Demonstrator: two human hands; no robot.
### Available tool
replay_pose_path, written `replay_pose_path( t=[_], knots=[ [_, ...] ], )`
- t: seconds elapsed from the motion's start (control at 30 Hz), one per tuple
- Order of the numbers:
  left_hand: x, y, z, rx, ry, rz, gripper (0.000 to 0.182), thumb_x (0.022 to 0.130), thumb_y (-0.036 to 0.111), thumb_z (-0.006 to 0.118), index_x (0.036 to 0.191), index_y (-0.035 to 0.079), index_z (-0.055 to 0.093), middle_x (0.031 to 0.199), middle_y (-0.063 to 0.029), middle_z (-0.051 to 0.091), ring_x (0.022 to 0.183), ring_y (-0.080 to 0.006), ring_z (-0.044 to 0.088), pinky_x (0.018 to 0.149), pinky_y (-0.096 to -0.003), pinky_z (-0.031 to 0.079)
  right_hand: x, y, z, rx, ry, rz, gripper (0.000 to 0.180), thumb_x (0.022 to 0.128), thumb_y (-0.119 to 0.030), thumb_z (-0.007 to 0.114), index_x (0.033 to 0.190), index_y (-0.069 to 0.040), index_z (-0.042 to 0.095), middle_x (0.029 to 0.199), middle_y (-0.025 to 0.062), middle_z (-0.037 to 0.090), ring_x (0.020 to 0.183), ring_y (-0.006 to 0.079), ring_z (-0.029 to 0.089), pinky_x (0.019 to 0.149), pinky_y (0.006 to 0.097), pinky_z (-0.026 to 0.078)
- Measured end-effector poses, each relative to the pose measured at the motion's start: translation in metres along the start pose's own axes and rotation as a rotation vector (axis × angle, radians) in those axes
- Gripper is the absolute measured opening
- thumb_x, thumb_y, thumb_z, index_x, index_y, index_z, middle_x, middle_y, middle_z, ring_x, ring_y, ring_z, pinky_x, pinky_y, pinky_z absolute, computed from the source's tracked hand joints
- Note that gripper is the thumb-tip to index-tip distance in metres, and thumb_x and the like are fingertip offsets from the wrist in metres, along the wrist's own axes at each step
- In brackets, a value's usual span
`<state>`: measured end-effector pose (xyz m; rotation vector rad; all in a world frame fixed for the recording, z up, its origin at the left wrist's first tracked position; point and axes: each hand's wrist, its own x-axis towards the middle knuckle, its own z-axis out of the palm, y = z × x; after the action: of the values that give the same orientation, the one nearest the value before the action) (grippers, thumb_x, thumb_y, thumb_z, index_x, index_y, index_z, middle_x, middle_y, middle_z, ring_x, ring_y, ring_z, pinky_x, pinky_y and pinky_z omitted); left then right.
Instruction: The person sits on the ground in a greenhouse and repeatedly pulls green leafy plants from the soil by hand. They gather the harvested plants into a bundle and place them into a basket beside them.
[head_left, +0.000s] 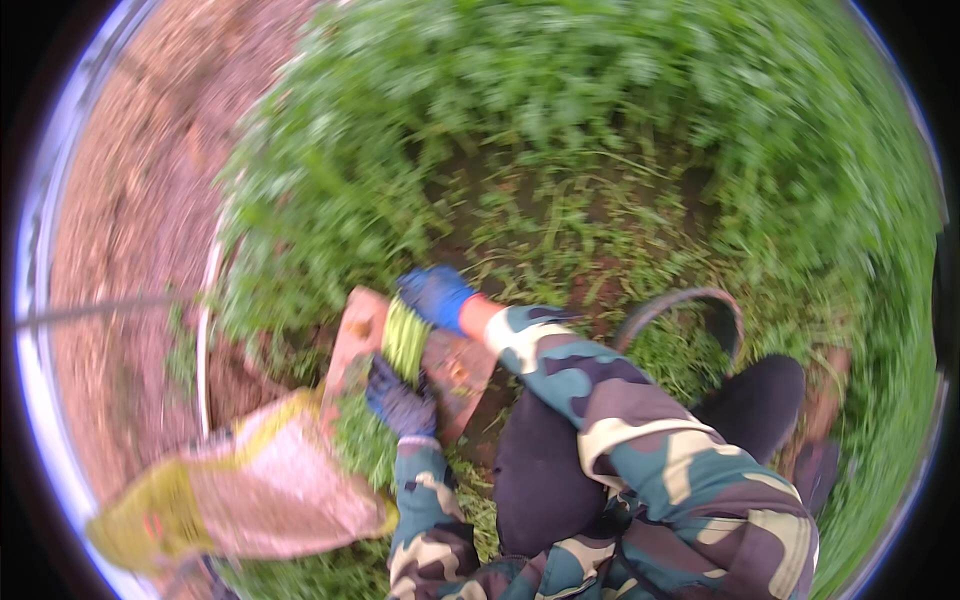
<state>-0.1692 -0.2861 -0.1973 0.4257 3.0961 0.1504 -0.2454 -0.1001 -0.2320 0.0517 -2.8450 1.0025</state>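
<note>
Over a reddish board (461, 375) lies a bundle of leafy greens with pale green stems (406, 341). My left hand (401, 401), in a dark, soiled glove, grips the bundle near its leaves, which hang down towards me. At the stems' far end is my right hand (439, 296) in a blue glove, its fingers closed around them. The picture is blurred, so single fingers are hard to make out.
A pink and yellow woven sack (285, 480) lies at the lower left. Right of the board, a curved rim (686, 296) stands up around more greens. Dense leafy plants (525, 67) grow ahead and to the right. Bare soil (172, 150) lies left beyond a pale edging (202, 360).
</note>
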Motion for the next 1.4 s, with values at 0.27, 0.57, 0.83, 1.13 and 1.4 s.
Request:
replay_pose_path(
  t=[0.27,0.57,0.83,1.13,1.4],
  knots=[
    [-0.003,-0.01,0.023,0.144,0.015,-0.028,0.072,0.083,0.047,0.046,0.14,0.01,0.02,0.128,-0.0212,0.04,0.11,-0.0377,0.043,0.089,-0.0489,0.036,-0.012,-0.024,-0.064,0.007,0.067,0.0,0.035,0.073,-0.028,0.056,0.102,-0.009,0.061,0.087,0.014,0.062,0.082,0.0298,0.06,0.069,0.0391,0.047],
    [0.024,-0.043,0.043,-0.332,0.084,0.036,0.077,0.073,0.039,0.067,0.13,-0.002,0.035,0.126,-0.0212,0.044,0.119,-0.0345,0.04,0.098,-0.0418,0.035,-0.242,0.082,-0.325,-0.172,-0.212,-0.19,0.033,0.082,-0.035,0.055,0.085,-0.002,0.057,0.088,0.0145,0.059,0.083,0.0309,0.057,0.074,0.0397,0.046],
    [0.044,-0.004,-0.042,-0.2,0.125,-0.12,0.068,0.08,0.038,0.06,0.13,-0.001,0.036,0.128,-0.0194,0.043,0.119,-0.0327,0.041,0.098,-0.0423,0.036,-0.588,0.134,-0.25,0.272,1.093,1.256,0.026,0.077,-0.027,0.059,0.084,-0.003,0.064,0.077,0.0159,0.062,0.072,0.0363,0.058,0.067,0.0381,0.047],
    [0.048,0.259,-0.186,-0.938,-0.117,0.419,0.047,0.089,0.028,0.044,0.127,0.0,0.044,0.13,-0.0147,0.045,0.12,-0.0277,0.043,0.104,-0.0397,0.031,-0.68,0.197,-0.153,-0.028,0.65,2.249,0.08,0.061,-0.059,0.068,0.112,0.002,0.054,0.108,0.0197,0.059,0.101,0.0327,0.056,0.087,0.0356,0.043],
    [-0.032,0.423,-0.198,-0.96,-0.426,0.915,0.051,0.094,0.037,0.037,0.124,-0.004,0.044,0.128,-0.0162,0.046,0.112,-0.0242,0.049,0.096,-0.0378,0.038,-0.71,0.25,-0.13,0.175,0.884,2.211,0.032,0.072,-0.028,0.058,0.086,0.0,0.06,0.09,0.022,0.062,0.087,0.0354,0.06,0.078,0.0428,0.047]
  ],
)
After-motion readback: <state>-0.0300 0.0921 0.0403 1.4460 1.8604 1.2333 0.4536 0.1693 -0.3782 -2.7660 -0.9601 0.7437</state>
